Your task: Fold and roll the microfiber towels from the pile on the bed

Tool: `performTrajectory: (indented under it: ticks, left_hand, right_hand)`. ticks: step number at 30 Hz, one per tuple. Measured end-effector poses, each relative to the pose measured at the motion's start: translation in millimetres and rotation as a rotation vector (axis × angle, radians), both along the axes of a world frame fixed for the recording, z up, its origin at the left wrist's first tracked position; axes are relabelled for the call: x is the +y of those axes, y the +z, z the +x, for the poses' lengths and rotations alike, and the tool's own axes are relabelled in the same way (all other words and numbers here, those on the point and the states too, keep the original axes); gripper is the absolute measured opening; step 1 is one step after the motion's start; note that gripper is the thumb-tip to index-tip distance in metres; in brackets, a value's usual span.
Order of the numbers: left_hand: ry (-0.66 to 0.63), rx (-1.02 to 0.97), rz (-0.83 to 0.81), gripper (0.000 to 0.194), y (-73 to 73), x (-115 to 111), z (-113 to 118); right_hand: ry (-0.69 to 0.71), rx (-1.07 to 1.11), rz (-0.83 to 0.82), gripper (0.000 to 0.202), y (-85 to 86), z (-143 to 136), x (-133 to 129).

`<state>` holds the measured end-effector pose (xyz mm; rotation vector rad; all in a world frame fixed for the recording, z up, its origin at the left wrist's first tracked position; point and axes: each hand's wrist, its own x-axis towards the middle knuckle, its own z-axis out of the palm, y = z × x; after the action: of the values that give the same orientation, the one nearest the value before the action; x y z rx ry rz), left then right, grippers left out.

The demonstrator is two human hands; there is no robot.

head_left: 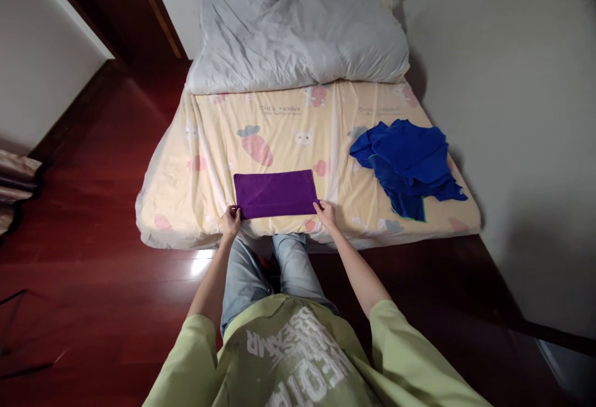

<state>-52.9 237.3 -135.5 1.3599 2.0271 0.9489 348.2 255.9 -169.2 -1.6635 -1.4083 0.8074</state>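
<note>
A purple cloth (pixel 275 194), folded into a flat rectangle, lies on the patterned sheet close to the front edge of the bed (pixel 179 193). Its near left corner is pinched between the fingers of my left hand (pixel 230 221). My right hand (pixel 325 214) grips the near right corner in the same way. To the right of the purple cloth, apart from it, rests a crumpled heap of blue cloth (pixel 410 156) with a thin green edging.
A large pale quilt (pixel 302 35) is bunched at the head of the bed. A wall (pixel 521 115) runs along the right side. Dark red floor (pixel 107 208) shows on the left, with patterned fabric (pixel 16 177) at the far left edge.
</note>
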Motion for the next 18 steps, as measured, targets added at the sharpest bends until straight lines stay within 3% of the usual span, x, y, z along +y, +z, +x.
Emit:
performTrajectory:
  ticks: [3, 7, 9, 12, 15, 18]
  left_hand:
    - [-0.048, 0.049, 0.039, 0.026, -0.9, -4, 3]
    - [-0.163, 0.32, 0.185, 0.028, 2.6, -10, 1]
    - [-0.352, 0.415, 0.22, 0.031, 5.3, -12, -3]
    - [-0.613, 0.456, 0.213, 0.035, 6.7, -15, -10]
    - [-0.659, 0.496, 0.207, 0.044, 4.6, -17, -13]
    - [-0.665, 0.55, 0.184, 0.053, 2.7, -15, -11]
  right_hand:
    - [-0.03, -0.009, -0.002, 0.042, 1.9, -3, 0]
    - [-0.09, -0.207, 0.115, 0.04, 13.8, -9, -6]
    - [0.011, -0.348, 0.23, 0.037, 22.0, -9, -12]
    - [0.31, -0.494, 0.312, 0.037, 31.7, -5, -22]
    - [0.472, -0.581, 0.289, 0.045, 35.2, 1, -28]
    - [0.466, -0.618, 0.27, 0.05, 35.2, 1, -26]
